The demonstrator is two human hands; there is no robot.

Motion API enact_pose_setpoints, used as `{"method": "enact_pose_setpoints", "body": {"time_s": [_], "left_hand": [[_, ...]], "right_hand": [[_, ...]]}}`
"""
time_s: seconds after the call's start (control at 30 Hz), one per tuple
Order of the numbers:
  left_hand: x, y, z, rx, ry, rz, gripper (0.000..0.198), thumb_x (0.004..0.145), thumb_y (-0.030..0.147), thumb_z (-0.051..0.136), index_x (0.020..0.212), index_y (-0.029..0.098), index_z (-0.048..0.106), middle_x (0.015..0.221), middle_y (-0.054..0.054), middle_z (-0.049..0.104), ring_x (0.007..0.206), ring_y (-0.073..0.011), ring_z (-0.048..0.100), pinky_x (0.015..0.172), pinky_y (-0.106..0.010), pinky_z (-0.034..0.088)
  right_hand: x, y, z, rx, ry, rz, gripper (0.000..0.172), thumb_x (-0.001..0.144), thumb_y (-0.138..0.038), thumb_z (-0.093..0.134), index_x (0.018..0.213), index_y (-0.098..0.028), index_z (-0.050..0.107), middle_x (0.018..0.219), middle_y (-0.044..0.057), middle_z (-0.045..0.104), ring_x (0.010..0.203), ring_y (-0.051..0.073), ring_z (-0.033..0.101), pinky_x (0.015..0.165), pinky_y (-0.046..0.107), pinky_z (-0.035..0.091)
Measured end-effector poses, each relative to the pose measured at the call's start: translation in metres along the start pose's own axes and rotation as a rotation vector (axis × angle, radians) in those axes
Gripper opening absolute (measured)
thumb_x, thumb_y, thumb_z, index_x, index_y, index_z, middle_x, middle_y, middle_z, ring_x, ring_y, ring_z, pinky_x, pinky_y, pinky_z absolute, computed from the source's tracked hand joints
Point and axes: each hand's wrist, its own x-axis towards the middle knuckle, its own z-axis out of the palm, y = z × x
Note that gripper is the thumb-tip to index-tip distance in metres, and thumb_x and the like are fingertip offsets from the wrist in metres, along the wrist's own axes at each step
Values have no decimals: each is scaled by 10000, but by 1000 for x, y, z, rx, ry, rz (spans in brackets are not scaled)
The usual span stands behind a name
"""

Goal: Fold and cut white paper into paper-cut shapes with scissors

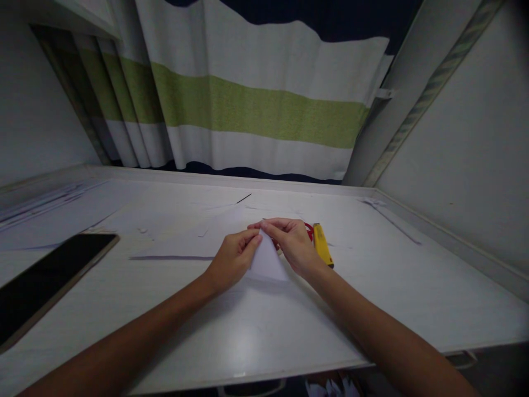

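Note:
A folded piece of white paper (268, 261), narrow at the top and wider below, is held up over the white table (206, 325). My left hand (235, 256) pinches its upper left edge between thumb and fingers. At its top tip, my right hand (291, 241) closes thumb and index finger on the paper. The fingertips of both hands nearly meet there. Just beyond my right hand lie a yellow cutter (322, 245) and red-handled scissors (309, 230), partly hidden by the hand. A larger white sheet (182, 242) lies flat to the left of my left hand.
A dark tablet or phone (49, 281) lies at the left edge. Behind it are stacked papers (49, 212). A thin black stick (243, 198) lies at the back, and a thin strip (392, 223) at the right. A striped curtain (256, 110) hangs behind the table.

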Motion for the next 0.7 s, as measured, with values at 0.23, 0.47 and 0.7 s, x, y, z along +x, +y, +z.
{"method": "enact_pose_setpoints", "body": {"time_s": [0.23, 0.47, 0.7], "left_hand": [[0, -7, 4, -132, -134, -36, 173, 778, 240, 422, 807, 131, 553, 701, -10, 565, 647, -125, 529, 592, -239, 423], [-3, -5, 11, -410, -252, -124, 252, 765, 185, 443, 1002, 118, 494, 886, -74, 611, 761, -154, 585, 700, -301, 448], [-3, -10, 16, -393, -207, -101, 259, 765, 179, 430, 1009, 122, 493, 884, -69, 616, 771, -155, 582, 689, -282, 443]], "right_hand": [[1, 2, 0, 1, 80, -128, 162, 679, -296, 580, 711, -170, 677, 748, 45, 670, 696, 135, 596, 668, 273, 458], [-2, 2, 3, -78, 178, -226, 202, 717, -290, 540, 741, -131, 662, 789, 77, 673, 727, 158, 618, 700, 294, 482], [-1, 8, 5, -217, 278, -355, 189, 747, -249, 506, 753, -128, 652, 786, 76, 666, 749, 153, 615, 722, 280, 479]]}}
